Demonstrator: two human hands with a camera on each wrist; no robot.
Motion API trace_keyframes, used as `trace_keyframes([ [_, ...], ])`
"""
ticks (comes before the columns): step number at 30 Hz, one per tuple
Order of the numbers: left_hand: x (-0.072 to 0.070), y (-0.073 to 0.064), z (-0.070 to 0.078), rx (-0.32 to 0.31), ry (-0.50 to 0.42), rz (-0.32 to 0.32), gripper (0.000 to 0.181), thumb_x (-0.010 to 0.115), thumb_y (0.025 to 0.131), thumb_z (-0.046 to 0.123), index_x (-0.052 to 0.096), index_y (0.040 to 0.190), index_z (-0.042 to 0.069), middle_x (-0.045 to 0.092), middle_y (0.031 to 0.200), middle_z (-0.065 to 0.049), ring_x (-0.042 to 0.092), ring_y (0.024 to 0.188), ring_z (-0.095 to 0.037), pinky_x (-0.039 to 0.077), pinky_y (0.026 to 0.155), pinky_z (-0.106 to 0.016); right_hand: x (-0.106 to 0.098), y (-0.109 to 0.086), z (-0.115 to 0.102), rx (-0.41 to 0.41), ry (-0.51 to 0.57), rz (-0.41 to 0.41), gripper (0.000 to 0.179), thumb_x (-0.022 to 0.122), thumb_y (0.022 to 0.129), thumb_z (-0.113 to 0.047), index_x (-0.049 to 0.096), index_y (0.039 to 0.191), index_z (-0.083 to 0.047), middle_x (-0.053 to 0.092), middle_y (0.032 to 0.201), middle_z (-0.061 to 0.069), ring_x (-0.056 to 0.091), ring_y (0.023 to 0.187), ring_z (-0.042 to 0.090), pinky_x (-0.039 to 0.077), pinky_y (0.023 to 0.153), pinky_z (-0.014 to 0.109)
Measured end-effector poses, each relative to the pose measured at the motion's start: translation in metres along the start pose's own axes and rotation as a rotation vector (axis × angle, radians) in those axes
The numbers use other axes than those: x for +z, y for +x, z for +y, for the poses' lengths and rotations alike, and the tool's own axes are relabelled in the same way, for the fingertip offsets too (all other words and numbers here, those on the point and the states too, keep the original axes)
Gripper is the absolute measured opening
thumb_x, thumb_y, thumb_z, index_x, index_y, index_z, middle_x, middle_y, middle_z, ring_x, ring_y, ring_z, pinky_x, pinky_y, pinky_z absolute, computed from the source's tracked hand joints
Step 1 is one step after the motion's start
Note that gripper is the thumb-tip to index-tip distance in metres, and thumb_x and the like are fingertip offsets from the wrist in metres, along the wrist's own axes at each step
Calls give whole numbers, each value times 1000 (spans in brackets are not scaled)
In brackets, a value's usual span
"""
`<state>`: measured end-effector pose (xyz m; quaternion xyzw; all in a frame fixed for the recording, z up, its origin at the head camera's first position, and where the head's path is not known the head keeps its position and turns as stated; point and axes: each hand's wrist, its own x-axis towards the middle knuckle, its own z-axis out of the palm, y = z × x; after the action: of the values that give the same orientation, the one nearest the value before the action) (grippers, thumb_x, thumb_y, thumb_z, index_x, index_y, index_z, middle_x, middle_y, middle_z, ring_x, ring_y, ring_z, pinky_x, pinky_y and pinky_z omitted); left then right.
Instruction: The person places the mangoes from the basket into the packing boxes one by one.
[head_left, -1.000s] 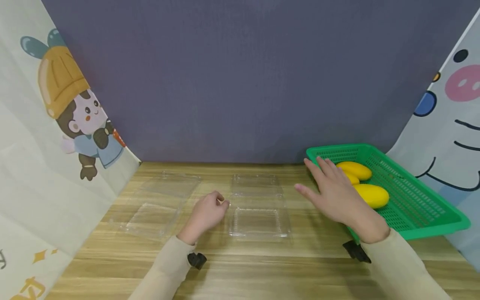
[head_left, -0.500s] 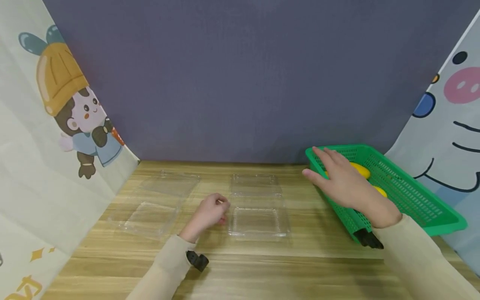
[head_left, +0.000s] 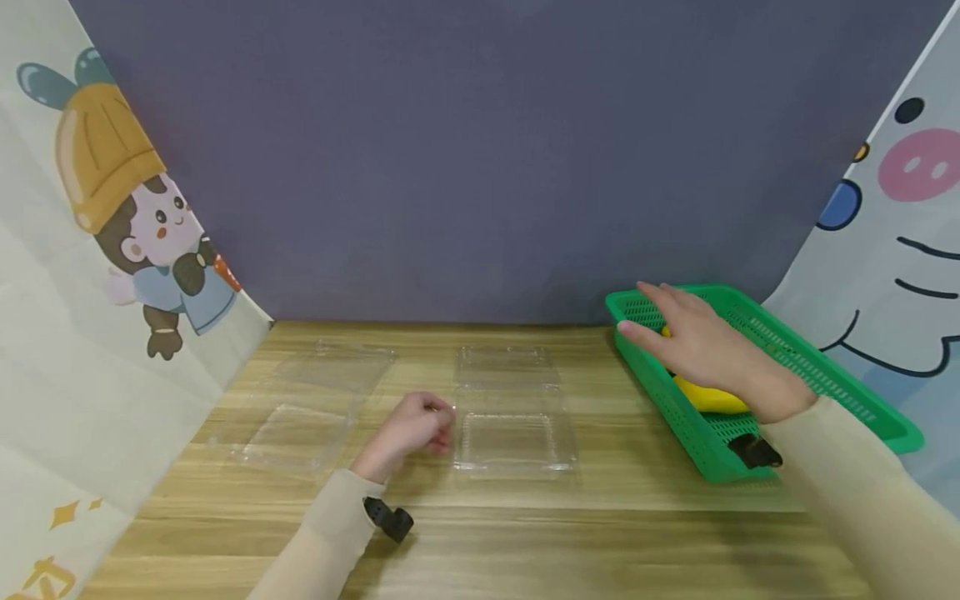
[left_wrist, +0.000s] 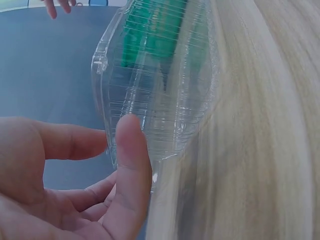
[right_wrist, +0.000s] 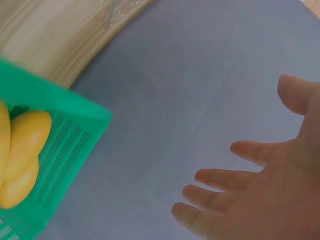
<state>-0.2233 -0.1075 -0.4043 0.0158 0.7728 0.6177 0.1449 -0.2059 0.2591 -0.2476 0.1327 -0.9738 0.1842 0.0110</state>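
Observation:
My left hand (head_left: 408, 429) is at the left edge of an unfolded clear plastic clamshell box (head_left: 513, 446), its fingers curled. In the left wrist view, the thumb (left_wrist: 131, 145) and forefinger pinch the rim of that box. My right hand (head_left: 701, 346) is held over the green basket (head_left: 667, 417), fingers stretched out and thumb spread, with nothing in it. Several smooth yellow oblong fruits (head_left: 708, 398) lie inside the basket, partly hidden by this hand in the head view. The right wrist view shows the fruits (right_wrist: 25, 140) bunched together.
A second unfolded clear plastic box (head_left: 300, 437) lies on the wooden table (head_left: 480, 542), left of my left hand. A dark grey-blue panel (head_left: 450, 167) rises behind the table. Cartoon-printed cloths (head_left: 67, 333) hang at both sides.
My right hand has moved right and a little up over the basket, covering different fruits. The left hand stays at the box's edge. The whole head view has shifted slightly.

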Motion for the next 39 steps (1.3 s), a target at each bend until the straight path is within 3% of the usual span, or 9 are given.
trace_keyframes([
  [9,0,2,0,-3,-54,-9,27,56,97,0,57,120,-14,64,88,-22,62,69,-21,60,62,-30,-9,12,17,30,-46,-9,87,40,104,-59,11,161,0,7,161,38,9,145,60,15,110,78],
  [21,5,6,-3,-2,-109,-13,22,55,96,-3,55,116,-13,60,81,-16,58,63,-17,57,56,-26,-17,24,51,56,-22,-4,90,43,103,-60,7,162,-4,-8,164,32,0,146,59,10,108,81],
  [39,3,2,-2,-2,-107,-24,23,55,96,-1,56,116,-12,60,83,-16,58,66,-19,58,58,-29,-15,29,102,121,-11,-31,94,45,102,-61,1,162,-3,-14,161,35,-3,143,64,8,103,85],
])
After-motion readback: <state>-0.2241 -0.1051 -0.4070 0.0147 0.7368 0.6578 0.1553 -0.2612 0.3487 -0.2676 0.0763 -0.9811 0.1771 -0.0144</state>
